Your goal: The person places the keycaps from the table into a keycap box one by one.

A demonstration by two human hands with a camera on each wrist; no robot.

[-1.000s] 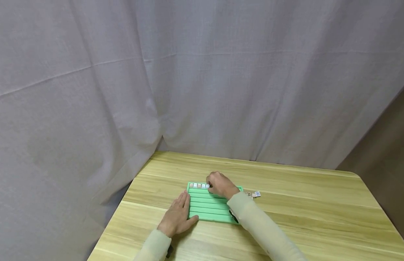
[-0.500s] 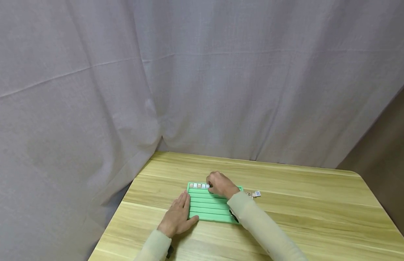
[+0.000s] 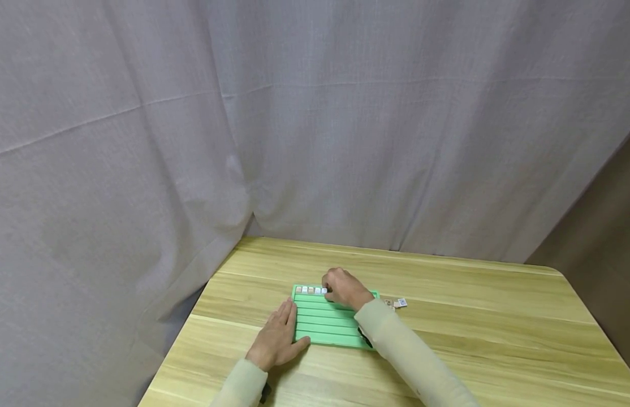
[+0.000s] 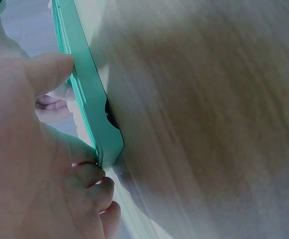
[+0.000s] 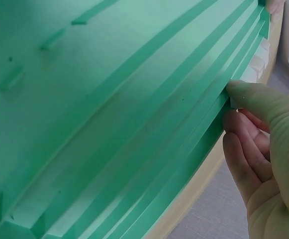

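Note:
A green ridged tray (image 3: 325, 326) lies on the table, with several small white and tan square tiles (image 3: 311, 290) lined up in its far groove from the left end. My left hand (image 3: 275, 337) rests along the tray's left edge, fingers extended and thumb at the near edge. In the left wrist view its fingertips meet the tray's corner. At the far groove my right hand (image 3: 344, 287) pinches a small white tile (image 5: 234, 103) between thumb and fingers, beside the end of the row. The fingers cover most of that tile.
Just right of the tray, partly behind the right forearm, lie several loose tiles (image 3: 396, 303). The wooden table (image 3: 498, 328) extends to the right. Grey curtains (image 3: 345, 141) hang behind its far edge and along the left side.

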